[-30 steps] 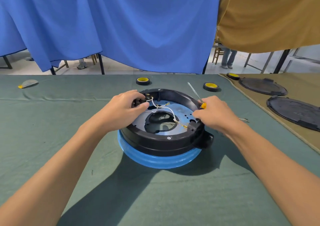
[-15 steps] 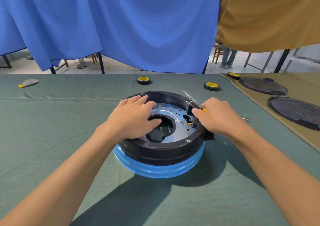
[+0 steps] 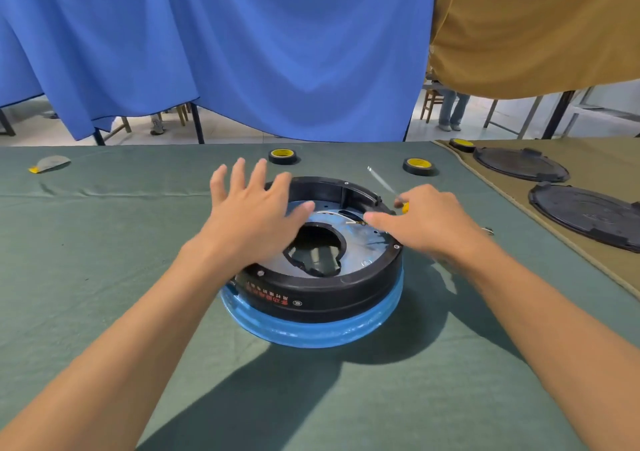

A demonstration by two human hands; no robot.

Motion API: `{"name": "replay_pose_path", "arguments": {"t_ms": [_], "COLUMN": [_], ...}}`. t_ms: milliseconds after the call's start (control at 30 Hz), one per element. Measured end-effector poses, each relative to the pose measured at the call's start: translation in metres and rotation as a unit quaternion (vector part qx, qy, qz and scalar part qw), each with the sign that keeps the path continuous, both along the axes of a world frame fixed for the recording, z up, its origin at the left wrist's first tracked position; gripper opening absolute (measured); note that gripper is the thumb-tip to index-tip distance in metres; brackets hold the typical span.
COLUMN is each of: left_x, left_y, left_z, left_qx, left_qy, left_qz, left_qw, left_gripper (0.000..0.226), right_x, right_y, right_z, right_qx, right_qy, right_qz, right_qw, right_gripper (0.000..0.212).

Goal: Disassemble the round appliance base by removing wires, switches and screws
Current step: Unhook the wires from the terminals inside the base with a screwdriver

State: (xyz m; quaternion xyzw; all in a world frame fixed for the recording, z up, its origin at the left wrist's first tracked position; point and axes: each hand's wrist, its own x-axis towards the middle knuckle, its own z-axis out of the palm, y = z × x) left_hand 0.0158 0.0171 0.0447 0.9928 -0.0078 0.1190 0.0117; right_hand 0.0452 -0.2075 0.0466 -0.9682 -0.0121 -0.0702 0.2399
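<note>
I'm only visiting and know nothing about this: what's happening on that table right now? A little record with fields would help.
Object: round appliance base, black ring over a blue lower part, on the green cloth
Left hand: open, fingers spread above the base's left side
Right hand: grips a screwdriver, forefinger stretched toward a white wire
Nearby: tape rolls behind the base, black lids on the right

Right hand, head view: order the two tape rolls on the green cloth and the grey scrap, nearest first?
1. Right tape roll, just beyond the right hand.
2. Middle tape roll, farther left.
3. Grey scrap, far left.
</note>
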Motion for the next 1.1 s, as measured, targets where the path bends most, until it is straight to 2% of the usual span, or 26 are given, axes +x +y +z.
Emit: {"name": "replay_pose_path", "arguments": {"t_ms": [100,200,333,400,500,567,633,733,800,867,967,1100], "left_x": [0.004,0.0,-0.009,-0.011,-0.001,0.011,0.025,0.043,0.05,0.052,0.055,0.057], "left_y": [0.002,-0.002,-0.009,-0.015,-0.026,-0.034,-0.041,-0.049,-0.053,-0.056,-0.054,-0.05], "left_z": [0.0,-0.001,0.006,0.01,0.02,0.029,0.038,0.045,0.041,0.032,0.017,0.015], "left_qx": [-0.011,0.018,0.031,0.007,-0.022,-0.026,-0.036,-0.051,-0.08,-0.093,-0.088,-0.133], "left_qy": [0.045,0.086,0.103,0.086,0.078,0.085,0.09,0.094,0.108,0.125,0.096,0.093], "left_qz": [-0.011,0.015,0.052,0.015,-0.085,-0.138,-0.173,-0.187,-0.186,-0.193,-0.197,-0.199], "left_qw": [0.999,0.996,0.993,0.996,0.993,0.986,0.98,0.977,0.973,0.969,0.972,0.966], "left_gripper": [0.074,0.079,0.073,0.059,0.043,0.042,0.041,0.04,0.041,0.04,0.033,0.032], "right_x": [-0.006,0.0,0.01,0.01,0.002,-0.011,-0.022,-0.036,-0.043,-0.048,-0.051,-0.05], "right_y": [-0.005,-0.006,-0.004,0.0,0.002,-0.003,-0.012,-0.027,-0.033,-0.033,-0.032,-0.027], "right_z": [-0.005,-0.002,0.006,0.008,0.005,0.005,0.006,0.008,0.012,0.015,0.014,0.016], "right_qx": [0.057,0.099,0.133,0.099,-0.012,-0.042,-0.04,-0.054,-0.051,-0.042,-0.051,-0.083], "right_qy": [0.03,0.037,0.083,0.066,-0.034,-0.074,-0.071,-0.064,-0.09,-0.12,-0.145,-0.16], "right_qz": [0.055,0.102,0.138,0.13,0.069,0.056,0.083,0.151,0.171,0.179,0.189,0.197], "right_qw": [0.996,0.989,0.978,0.984,0.997,0.995,0.993,0.985,0.98,0.976,0.97,0.964], "right_gripper": [0.043,0.039,0.027,0.031,0.053,0.047,0.036,0.024,0.019,0.02,0.021,0.023]}}
